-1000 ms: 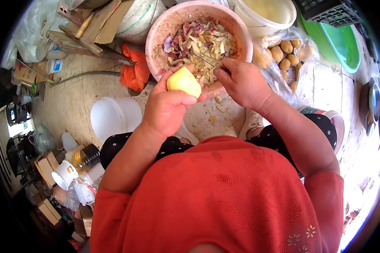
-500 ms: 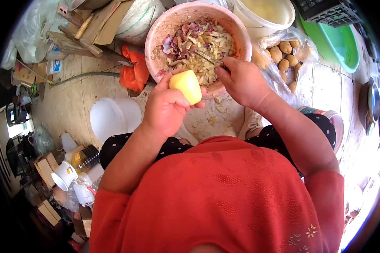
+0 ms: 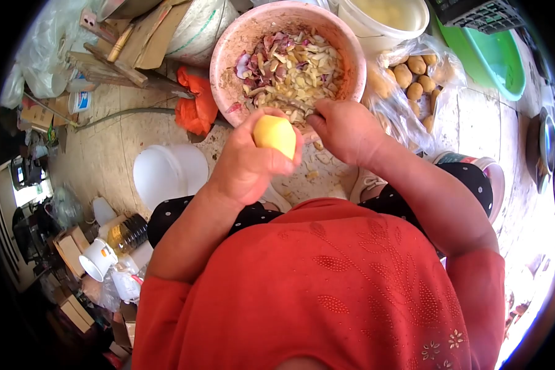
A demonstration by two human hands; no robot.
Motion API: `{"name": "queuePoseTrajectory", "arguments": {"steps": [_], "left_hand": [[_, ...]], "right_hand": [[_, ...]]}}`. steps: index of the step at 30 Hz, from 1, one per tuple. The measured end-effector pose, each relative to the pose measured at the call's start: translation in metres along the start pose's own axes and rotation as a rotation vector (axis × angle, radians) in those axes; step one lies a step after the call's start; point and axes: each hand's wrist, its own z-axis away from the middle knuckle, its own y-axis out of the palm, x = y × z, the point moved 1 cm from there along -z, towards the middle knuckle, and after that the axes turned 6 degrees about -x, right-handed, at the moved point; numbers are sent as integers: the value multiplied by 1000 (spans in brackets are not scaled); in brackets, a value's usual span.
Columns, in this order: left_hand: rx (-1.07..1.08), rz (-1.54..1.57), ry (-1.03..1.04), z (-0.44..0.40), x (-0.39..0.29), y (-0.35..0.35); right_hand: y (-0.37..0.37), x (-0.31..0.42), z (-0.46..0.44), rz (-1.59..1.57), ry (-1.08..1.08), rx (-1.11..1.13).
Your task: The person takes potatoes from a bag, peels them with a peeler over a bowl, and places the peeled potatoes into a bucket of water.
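Observation:
My left hand [image 3: 243, 161] is closed around a peeled yellow potato [image 3: 275, 134], just in front of the near rim of a pink basin [image 3: 228, 55]. My right hand [image 3: 351, 131] grips a knife [image 3: 293, 103], seen as a thin metal blade reaching left over the basin; its handle is hidden in my fist and the blade is partly blurred. Pale peelings [image 3: 311, 61] and purplish skins [image 3: 266, 61] lie in the basin. A small gap separates the two hands.
A clear bag of unpeeled potatoes [image 3: 414, 92] lies right of the basin. Behind it stands a white bucket [image 3: 379, 40], with a green tub [image 3: 505, 86] further right. To the left are an orange-red bag [image 3: 194, 111] and a white bucket [image 3: 166, 176]. Peel scraps dot the floor.
The potato has turned in my left hand and shifted slightly toward me. My right hand has come down and left, and the knife blade now points more sideways.

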Motion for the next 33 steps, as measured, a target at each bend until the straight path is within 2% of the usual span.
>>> {"name": "queuePoseTrajectory", "arguments": {"steps": [1,6,8,11,13,15,17,18,22,24,25,27,31,33], "left_hand": [[77,-12,7,2,0,5],[-11,79,37,-5,-7,-3],[-98,110,33,-5,-3,-9],[-46,77,11,-12,-2,-16],[-6,57,-43,-12,-2,-21],[35,34,-96,-8,-3,-15],[86,-11,-72,2,-7,1],[33,29,-96,0,-6,-1],[19,-60,1,-3,-7,-4],[-79,-203,135,-2,-4,0],[-77,-195,140,-3,-3,0],[-125,-333,214,-4,-2,-3],[-189,-267,205,-4,-5,0],[-184,-146,137,-3,-9,0]], "right_hand": [[3,-7,-2,-3,44,-39],[-24,6,-4,-98,3,-159],[-24,19,7,-147,-111,-171],[-13,23,14,-117,-216,-145],[-11,21,13,-139,-191,-109],[-6,14,5,45,-30,22],[-4,-1,-1,63,59,42],[-6,-2,-4,92,126,77],[-22,9,-3,-9,82,-10],[-21,9,-1,-224,76,-5],[-20,8,0,-215,74,-4],[-14,8,4,-344,-51,-60],[-13,11,10,-215,-195,-165],[-11,14,14,-151,-224,-175]]}}
